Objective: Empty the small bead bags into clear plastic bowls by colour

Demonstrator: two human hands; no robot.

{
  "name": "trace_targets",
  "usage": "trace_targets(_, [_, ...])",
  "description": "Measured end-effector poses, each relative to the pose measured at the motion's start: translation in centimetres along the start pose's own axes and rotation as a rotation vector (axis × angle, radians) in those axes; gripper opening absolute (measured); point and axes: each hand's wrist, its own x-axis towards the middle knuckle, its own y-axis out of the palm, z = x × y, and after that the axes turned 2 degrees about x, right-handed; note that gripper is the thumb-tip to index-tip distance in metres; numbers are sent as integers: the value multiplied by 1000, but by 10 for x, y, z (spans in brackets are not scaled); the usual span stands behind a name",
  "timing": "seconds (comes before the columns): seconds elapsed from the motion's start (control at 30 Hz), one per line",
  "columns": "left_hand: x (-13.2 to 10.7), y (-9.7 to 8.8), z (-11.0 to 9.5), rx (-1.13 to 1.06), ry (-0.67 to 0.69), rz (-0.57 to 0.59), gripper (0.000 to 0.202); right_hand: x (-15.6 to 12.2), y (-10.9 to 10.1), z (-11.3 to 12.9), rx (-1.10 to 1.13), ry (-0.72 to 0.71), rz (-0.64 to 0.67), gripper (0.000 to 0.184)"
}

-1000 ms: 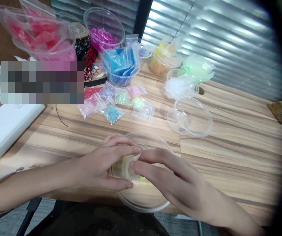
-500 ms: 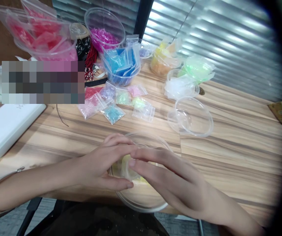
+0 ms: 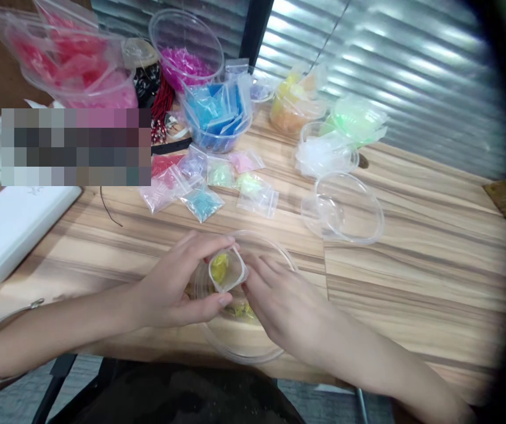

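Over a clear bowl [image 3: 249, 358], a small clear cup [image 3: 235, 275] with yellow contents [image 3: 220, 268] is held in the half-curled left hand [image 3: 171, 288]; whether the bent right hand [image 3: 285, 301] grips its side cannot be told. Probably light and flexible, it is best held gently by opposite walls.

Along the back of the wood-grain table [image 3: 420, 265], a tub [image 3: 116, 97] of red and pink bags at left; just right of it, a black bundle [image 3: 146, 85] and red cords [image 3: 165, 100]; next, a clear tub [image 3: 191, 32] with magenta contents, then a blue-filled tub [image 3: 220, 142]; farther right, an orange-and-yellow tub [image 3: 289, 119], pale green bags [image 3: 356, 121] and translucent white bags [image 3: 323, 154]; in front, a teal packet [image 3: 202, 204] and pink packet [image 3: 246, 161] among others; at left, a white flat-topped object [image 3: 19, 227]; behind, slatted blinds [image 3: 376, 76].
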Motion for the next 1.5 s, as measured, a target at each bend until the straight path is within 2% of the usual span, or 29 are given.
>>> trace_targets(0.1, [1, 1, 0, 22, 22, 7, 62, 4, 5, -2, -106, -73, 85, 27])
trace_targets(0.27, [2, 1, 1, 33, 32, 13, 62, 6, -3, 0, -41, -75, 183, 31])
trace_targets(0.4, [2, 1, 2, 40, 35, 15, 62, 4, -8, 1, -9, -78, 185, 33])
trace_targets(0.5, [3, 0, 3, 46, 53, 9, 61, 4, -4, -2, -23, -89, 153, 29])
trace_targets(0.63, [4, 2, 3, 27, 141, -52, 65, 9, 4, -1, -235, 12, 124, 26])
trace_targets(0.77, [4, 4, 2, 14, 187, -59, 68, 15, 4, 6, -351, 108, 302, 28])
trace_targets(0.9, [5, 4, 1, 1, 179, -61, 65, 12, 0, 6, -240, 64, 411, 25])
trace_targets(1.13, [6, 3, 3, -15, 191, -41, 61, 0, -7, -3, 66, -11, 272, 22])
trace_targets(1.23, [6, 4, 3, -27, 194, -42, 61, -1, -9, -6, 71, -65, 231, 24])
trace_targets(1.37, [6, 4, 3, -25, 193, -21, 64, -1, -6, -8, 72, -138, 262, 24])
trace_targets(1.5, [8, 4, 3, -17, 194, -16, 65, -2, -3, -4, 165, -95, 226, 23])
